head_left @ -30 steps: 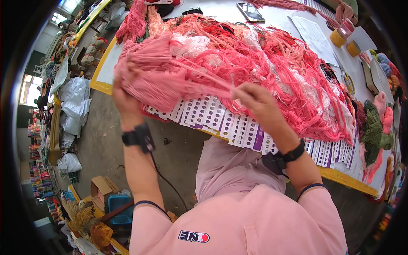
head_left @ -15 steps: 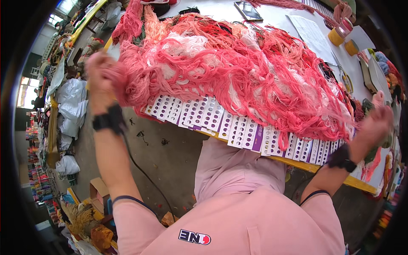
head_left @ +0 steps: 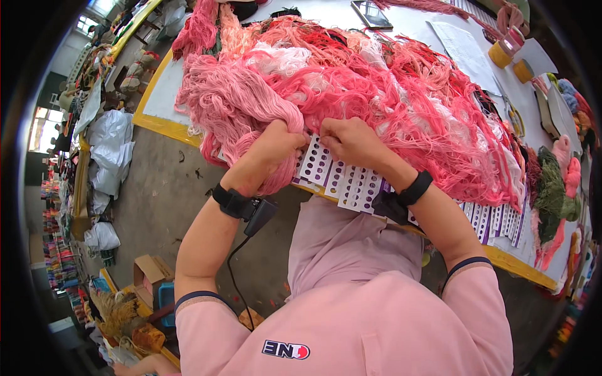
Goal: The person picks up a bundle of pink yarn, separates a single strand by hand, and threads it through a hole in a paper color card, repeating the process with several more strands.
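Observation:
A thick skein of dusty-pink yarn (head_left: 235,94) lies at the left of the heap. It passes around my left hand (head_left: 280,145), which is closed on it, and hangs down over the table edge. Close by on the right, my right hand (head_left: 352,143) is closed with fingertips pinched together; whatever it grips is too small to tell. Both hands meet above punched white and purple shade cards (head_left: 357,188) along the near edge. Beyond them spreads a tangled heap of coral-pink, red and white yarn (head_left: 401,119).
A white table (head_left: 157,103) with yellow edging carries everything. At the back are a phone (head_left: 372,14), a paper sheet (head_left: 463,53) and yellow-wrapped spools (head_left: 501,53). Scissors (head_left: 515,119) and green yarn (head_left: 550,182) lie at the right. White plastic bags (head_left: 110,156) stand on the left.
Both my hands have come inward from far left and far right to the middle of the near edge. The dusty-pink skein has shifted right with my left hand.

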Available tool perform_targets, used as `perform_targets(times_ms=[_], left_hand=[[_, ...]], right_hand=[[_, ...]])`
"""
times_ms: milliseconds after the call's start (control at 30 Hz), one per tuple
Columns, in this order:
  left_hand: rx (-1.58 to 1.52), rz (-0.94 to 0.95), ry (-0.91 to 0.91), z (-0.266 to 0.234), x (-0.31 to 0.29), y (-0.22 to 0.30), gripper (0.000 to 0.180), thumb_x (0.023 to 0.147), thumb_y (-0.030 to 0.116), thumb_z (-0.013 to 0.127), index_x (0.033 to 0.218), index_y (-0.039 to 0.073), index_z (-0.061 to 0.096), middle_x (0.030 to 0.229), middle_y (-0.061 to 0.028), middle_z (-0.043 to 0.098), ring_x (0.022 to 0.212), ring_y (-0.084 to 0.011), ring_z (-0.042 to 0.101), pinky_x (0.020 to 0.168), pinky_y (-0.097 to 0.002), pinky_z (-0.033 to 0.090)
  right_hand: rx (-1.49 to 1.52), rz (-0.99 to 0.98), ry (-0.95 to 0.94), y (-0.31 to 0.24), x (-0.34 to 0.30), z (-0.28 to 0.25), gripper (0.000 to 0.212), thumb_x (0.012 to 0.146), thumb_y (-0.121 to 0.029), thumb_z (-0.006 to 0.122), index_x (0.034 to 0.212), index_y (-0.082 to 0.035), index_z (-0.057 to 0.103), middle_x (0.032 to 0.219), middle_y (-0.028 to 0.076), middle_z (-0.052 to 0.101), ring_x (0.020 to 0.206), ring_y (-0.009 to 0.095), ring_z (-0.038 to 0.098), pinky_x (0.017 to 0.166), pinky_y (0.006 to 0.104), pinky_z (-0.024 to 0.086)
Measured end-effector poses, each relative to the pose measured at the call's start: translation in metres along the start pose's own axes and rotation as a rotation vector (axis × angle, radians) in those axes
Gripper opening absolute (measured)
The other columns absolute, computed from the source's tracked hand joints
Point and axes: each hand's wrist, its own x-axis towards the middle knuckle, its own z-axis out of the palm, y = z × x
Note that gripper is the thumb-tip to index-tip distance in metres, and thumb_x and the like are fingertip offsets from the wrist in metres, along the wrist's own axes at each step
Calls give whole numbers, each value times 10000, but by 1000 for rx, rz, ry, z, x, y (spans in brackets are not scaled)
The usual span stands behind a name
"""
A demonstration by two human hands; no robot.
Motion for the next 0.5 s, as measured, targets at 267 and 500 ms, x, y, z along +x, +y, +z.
perform_targets(times_ms=[267,500], left_hand=[[-157,7,-144,-2,12,-12,123,828,-13,637,943,7,597,751,-23,595,572,-91,517,504,-247,419],[604,290,171,-13,14,-15,316,788,54,718,1064,-41,598,868,-51,654,713,-143,630,622,-284,505]], right_hand=[[-240,103,-105,-25,10,1,159,832,-140,578,963,-60,623,841,198,668,829,397,649,700,496,512],[-91,163,-69,-14,5,-10,220,869,-175,589,952,28,599,849,253,653,831,433,636,739,522,493]])
